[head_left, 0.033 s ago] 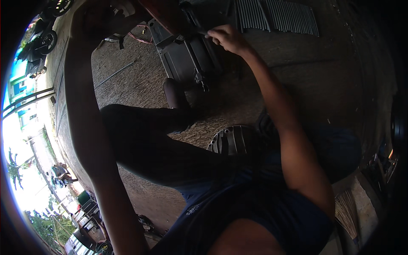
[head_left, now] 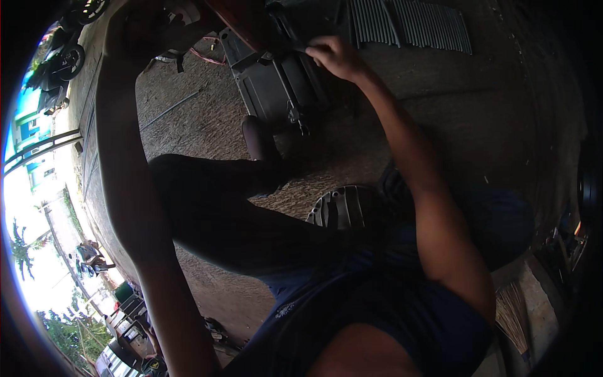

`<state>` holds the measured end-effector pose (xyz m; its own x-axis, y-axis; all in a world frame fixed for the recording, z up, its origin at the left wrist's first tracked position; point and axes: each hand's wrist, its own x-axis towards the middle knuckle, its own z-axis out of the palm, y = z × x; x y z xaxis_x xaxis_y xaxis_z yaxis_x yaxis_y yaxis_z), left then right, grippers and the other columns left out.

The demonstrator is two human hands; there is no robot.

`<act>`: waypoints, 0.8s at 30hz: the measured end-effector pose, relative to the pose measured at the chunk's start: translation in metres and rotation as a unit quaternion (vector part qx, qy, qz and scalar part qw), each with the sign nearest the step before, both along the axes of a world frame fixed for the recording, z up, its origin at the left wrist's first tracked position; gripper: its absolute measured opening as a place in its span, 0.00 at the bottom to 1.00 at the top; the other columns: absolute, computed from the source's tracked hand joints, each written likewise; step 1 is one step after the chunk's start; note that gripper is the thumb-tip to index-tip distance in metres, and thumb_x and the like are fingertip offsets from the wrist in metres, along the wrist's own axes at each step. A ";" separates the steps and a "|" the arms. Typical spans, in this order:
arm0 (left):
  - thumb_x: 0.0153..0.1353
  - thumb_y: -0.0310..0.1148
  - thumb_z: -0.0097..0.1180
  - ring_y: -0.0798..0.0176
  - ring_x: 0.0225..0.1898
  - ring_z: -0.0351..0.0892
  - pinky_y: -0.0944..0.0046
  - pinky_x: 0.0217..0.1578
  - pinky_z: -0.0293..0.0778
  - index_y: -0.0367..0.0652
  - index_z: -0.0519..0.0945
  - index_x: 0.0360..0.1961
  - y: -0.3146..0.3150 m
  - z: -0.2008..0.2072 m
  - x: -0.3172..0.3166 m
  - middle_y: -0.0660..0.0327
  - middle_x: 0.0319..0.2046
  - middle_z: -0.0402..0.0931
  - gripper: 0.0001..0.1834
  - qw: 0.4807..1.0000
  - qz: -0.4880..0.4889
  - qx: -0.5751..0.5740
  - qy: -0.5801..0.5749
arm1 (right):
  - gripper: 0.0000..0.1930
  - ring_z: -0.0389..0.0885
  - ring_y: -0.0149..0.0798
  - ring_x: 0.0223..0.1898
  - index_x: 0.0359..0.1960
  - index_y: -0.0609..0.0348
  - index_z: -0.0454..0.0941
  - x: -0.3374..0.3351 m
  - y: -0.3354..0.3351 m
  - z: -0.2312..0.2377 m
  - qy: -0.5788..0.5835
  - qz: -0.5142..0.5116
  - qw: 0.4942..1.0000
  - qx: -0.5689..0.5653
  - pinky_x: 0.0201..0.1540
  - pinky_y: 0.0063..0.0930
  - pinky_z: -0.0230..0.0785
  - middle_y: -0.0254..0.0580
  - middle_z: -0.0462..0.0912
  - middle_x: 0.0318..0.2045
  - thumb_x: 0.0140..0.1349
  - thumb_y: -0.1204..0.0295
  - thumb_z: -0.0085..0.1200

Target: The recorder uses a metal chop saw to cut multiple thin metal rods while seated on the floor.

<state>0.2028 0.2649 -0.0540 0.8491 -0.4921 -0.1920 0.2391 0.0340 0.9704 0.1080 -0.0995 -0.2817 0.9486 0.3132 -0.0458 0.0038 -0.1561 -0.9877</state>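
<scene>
At the top of the view stands a floor machine with a grey metal base (head_left: 260, 91), a screw-and-fork clamp (head_left: 294, 113) and a red upper part (head_left: 235, 22); it looks like a cut-off saw. My right hand (head_left: 336, 58) is at its right side, fingers closed on the end of a thin metal rod (head_left: 296, 48) that runs into the machine. My left hand (head_left: 147, 31) reaches up to the upper left, beside the red part. Deep shadow hides its fingers and whatever they may touch.
Several grey rods (head_left: 433, 28) lie side by side at the upper right. A thin rod (head_left: 169, 110) rests on the floor at left. Near my legs is a round ribbed metal piece (head_left: 342, 207). A broom (head_left: 512, 317) lies lower right; motorcycles (head_left: 66, 63) stand far left.
My right hand's fingers have shifted slightly at the rod's end, and the pale tip by the thumb no longer shows. The left arm and the machine look the same.
</scene>
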 end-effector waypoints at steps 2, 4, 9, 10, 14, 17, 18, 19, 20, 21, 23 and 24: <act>0.59 0.47 0.50 0.63 0.43 0.71 0.64 0.47 0.65 0.41 0.70 0.53 -0.001 0.000 -0.001 0.60 0.41 0.72 0.26 1.000 0.000 0.002 -0.004 | 0.13 0.78 0.35 0.22 0.34 0.65 0.78 -0.001 0.009 -0.005 -0.122 -0.049 0.987 -0.094 0.27 0.27 0.70 0.41 0.80 0.22 0.60 0.65 0.54; 0.58 0.47 0.51 0.64 0.42 0.71 0.64 0.47 0.65 0.41 0.70 0.53 -0.001 0.000 -0.002 0.61 0.40 0.72 0.26 1.000 0.000 0.007 -0.007 | 0.14 0.84 0.45 0.34 0.39 0.65 0.77 -0.006 0.016 -0.009 -0.214 -0.081 0.971 -0.066 0.41 0.33 0.74 0.49 0.83 0.31 0.56 0.69 0.59; 0.57 0.47 0.53 0.65 0.42 0.72 0.65 0.46 0.65 0.42 0.71 0.52 -0.003 -0.001 -0.004 0.62 0.40 0.72 0.26 1.000 0.001 0.020 -0.019 | 0.11 0.83 0.35 0.30 0.41 0.66 0.76 -0.026 0.028 -0.008 -0.145 -0.063 0.987 -0.006 0.35 0.27 0.74 0.46 0.83 0.29 0.60 0.72 0.57; 0.56 0.47 0.53 0.65 0.41 0.72 0.65 0.45 0.65 0.42 0.71 0.52 -0.004 -0.001 -0.004 0.62 0.39 0.72 0.26 0.999 0.001 0.023 -0.024 | 0.10 0.77 0.28 0.22 0.41 0.65 0.75 -0.029 0.029 -0.007 -0.078 -0.053 0.995 0.039 0.25 0.22 0.68 0.42 0.82 0.26 0.62 0.72 0.55; 0.55 0.47 0.55 0.65 0.41 0.72 0.65 0.45 0.65 0.43 0.71 0.51 -0.005 0.000 -0.006 0.62 0.39 0.73 0.26 0.998 0.002 0.043 -0.042 | 0.08 0.63 0.18 0.10 0.41 0.63 0.73 -0.037 0.036 -0.006 0.023 -0.046 0.987 0.151 0.10 0.16 0.51 0.35 0.78 0.21 0.65 0.71 0.52; 0.54 0.47 0.56 0.66 0.40 0.72 0.66 0.44 0.65 0.43 0.72 0.51 -0.008 0.000 -0.008 0.63 0.38 0.73 0.27 0.996 0.002 0.060 -0.060 | 0.07 0.63 0.19 0.11 0.38 0.62 0.73 -0.039 0.036 -0.007 0.054 -0.054 0.982 0.172 0.11 0.16 0.52 0.34 0.77 0.19 0.65 0.71 0.52; 0.54 0.47 0.56 0.66 0.40 0.73 0.66 0.44 0.65 0.43 0.72 0.51 -0.009 0.000 -0.008 0.63 0.38 0.73 0.27 0.995 0.002 0.068 -0.067 | 0.07 0.63 0.19 0.11 0.38 0.62 0.73 -0.040 0.036 -0.007 0.054 -0.055 0.982 0.172 0.11 0.16 0.52 0.34 0.77 0.19 0.65 0.71 0.52; 0.53 0.47 0.56 0.66 0.40 0.73 0.66 0.43 0.65 0.43 0.72 0.51 -0.010 0.000 -0.009 0.63 0.38 0.73 0.27 0.994 0.002 0.077 -0.076 | 0.07 0.63 0.19 0.10 0.37 0.62 0.74 -0.041 0.036 -0.007 0.016 -0.064 0.992 0.104 0.11 0.17 0.53 0.34 0.77 0.19 0.65 0.71 0.52; 0.53 0.47 0.57 0.66 0.40 0.73 0.66 0.43 0.65 0.43 0.72 0.50 -0.011 0.000 -0.009 0.63 0.38 0.73 0.27 0.992 0.002 0.088 -0.085 | 0.07 0.63 0.19 0.10 0.36 0.63 0.75 -0.042 0.036 -0.007 -0.011 -0.077 0.996 0.033 0.11 0.17 0.53 0.34 0.77 0.20 0.65 0.71 0.52; 0.53 0.47 0.57 0.66 0.40 0.73 0.66 0.43 0.65 0.44 0.72 0.50 -0.012 0.001 -0.010 0.63 0.38 0.73 0.27 0.991 0.001 0.098 -0.095 | 0.07 0.63 0.19 0.10 0.36 0.63 0.75 -0.042 0.036 -0.006 -0.022 -0.072 0.996 0.036 0.11 0.17 0.53 0.34 0.77 0.20 0.65 0.71 0.52; 0.52 0.47 0.58 0.67 0.39 0.73 0.67 0.43 0.65 0.44 0.73 0.50 -0.015 0.002 -0.012 0.64 0.38 0.74 0.27 0.986 0.002 0.122 -0.115 | 0.07 0.65 0.19 0.12 0.34 0.62 0.76 -0.044 0.036 -0.004 -0.067 -0.083 0.993 0.053 0.13 0.18 0.55 0.33 0.77 0.20 0.66 0.71 0.51; 0.52 0.47 0.58 0.67 0.39 0.73 0.67 0.42 0.65 0.44 0.73 0.50 -0.016 0.003 -0.013 0.64 0.37 0.74 0.27 0.983 0.002 0.134 -0.126 | 0.07 0.65 0.19 0.12 0.34 0.62 0.76 -0.044 0.036 -0.004 -0.067 -0.083 0.993 0.054 0.13 0.18 0.55 0.33 0.77 0.20 0.66 0.71 0.51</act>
<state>0.1902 0.2488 -0.0509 0.8879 -0.4497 -0.0974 -0.0101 -0.2306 0.9730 0.0637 -0.0635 -0.2853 0.9829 0.1479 0.1099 0.1198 -0.0597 -0.9910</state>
